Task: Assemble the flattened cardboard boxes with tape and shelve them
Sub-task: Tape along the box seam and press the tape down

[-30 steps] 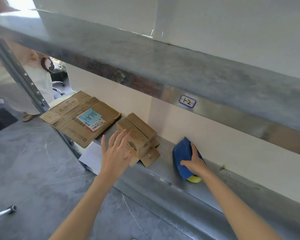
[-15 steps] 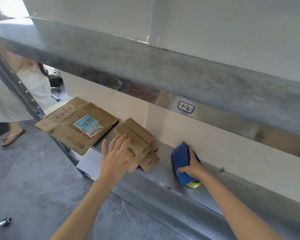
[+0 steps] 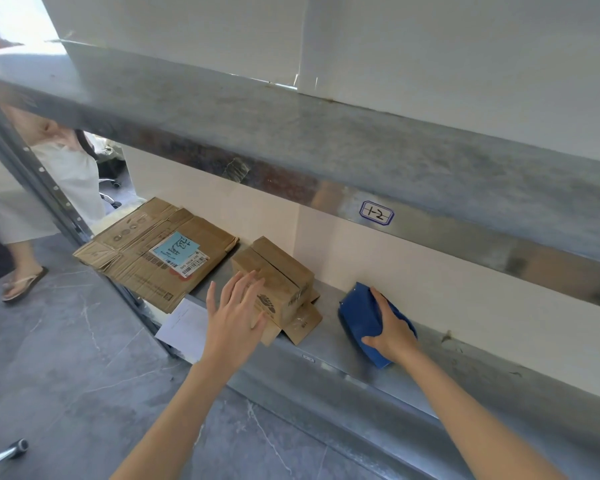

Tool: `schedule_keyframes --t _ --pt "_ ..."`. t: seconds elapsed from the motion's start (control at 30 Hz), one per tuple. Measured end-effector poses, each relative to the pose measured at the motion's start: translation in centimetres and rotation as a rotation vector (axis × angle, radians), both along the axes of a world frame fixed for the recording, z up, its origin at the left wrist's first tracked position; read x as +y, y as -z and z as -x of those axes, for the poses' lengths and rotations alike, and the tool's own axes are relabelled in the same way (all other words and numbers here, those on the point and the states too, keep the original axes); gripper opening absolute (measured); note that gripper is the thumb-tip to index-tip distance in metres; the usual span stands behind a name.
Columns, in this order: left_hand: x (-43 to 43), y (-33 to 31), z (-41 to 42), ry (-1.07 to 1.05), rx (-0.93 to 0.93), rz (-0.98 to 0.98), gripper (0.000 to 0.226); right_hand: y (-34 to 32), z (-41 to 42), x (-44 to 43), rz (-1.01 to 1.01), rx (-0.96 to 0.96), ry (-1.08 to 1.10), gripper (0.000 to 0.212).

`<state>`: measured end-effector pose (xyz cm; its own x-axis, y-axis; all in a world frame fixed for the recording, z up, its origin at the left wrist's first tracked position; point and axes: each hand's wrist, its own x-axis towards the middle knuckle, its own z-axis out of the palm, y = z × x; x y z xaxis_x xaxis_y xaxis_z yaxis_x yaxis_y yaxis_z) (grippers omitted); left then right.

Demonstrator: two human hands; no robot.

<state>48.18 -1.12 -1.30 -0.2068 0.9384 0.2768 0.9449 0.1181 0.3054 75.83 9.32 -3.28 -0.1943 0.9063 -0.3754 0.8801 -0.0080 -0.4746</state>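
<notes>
view=head | faces forward-down | close above lower shelf [image 3: 482, 362] | single view

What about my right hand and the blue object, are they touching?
Touching. Head view shows the right hand lying on the blue object, thumb and fingers curled round its edges.

Bright, even daylight, blown out to white at the top left. The shelf [image 3: 326, 133] has dull glare along its lip [image 3: 465, 240] (smeared reflections) and casts soft shadow beneath. The box [image 3: 281, 271] is sharp; the person [image 3: 66, 181] at the left edge blurs, and straight edges bow.
</notes>
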Motion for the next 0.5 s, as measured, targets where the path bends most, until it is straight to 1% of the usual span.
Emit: schedule_keyframes --t 0.07,0.17,0.23,0.3,0.4,0.5 --pt "-0.1 -0.3 0.3 0.012 -0.032 -0.012 0.058 -0.5 0.0 0.0 -0.067 -0.092 -0.081 0.092" --pt "0.1 -1.1 0.2 0.049 -0.076 -0.019 0.057 -1.8 0.1 0.0 -0.156 -0.116 -0.181 0.086" --pt "0.4 -1.8 -0.1 0.086 -0.122 -0.042 0.054 -3.2 0.0 -0.3 -0.274 -0.13 -0.224 0.078" --pt "0.8 -2.6 -0.6 0.126 -0.178 -0.062 0.048 -4.5 -0.1 -0.5 -0.345 -0.079 -0.261 0.074" --pt "1.4 -4.0 -1.1 0.18 -0.277 -0.029 0.041 -6.5 -0.3 -1.1 -0.334 0.038 -0.384 0.076" --pt "2.0 -5.5 -1.4 0.293 -0.413 0.052 0.04 -8.1 -0.3 -1.7 -0.34 0.046 -0.483 0.08"
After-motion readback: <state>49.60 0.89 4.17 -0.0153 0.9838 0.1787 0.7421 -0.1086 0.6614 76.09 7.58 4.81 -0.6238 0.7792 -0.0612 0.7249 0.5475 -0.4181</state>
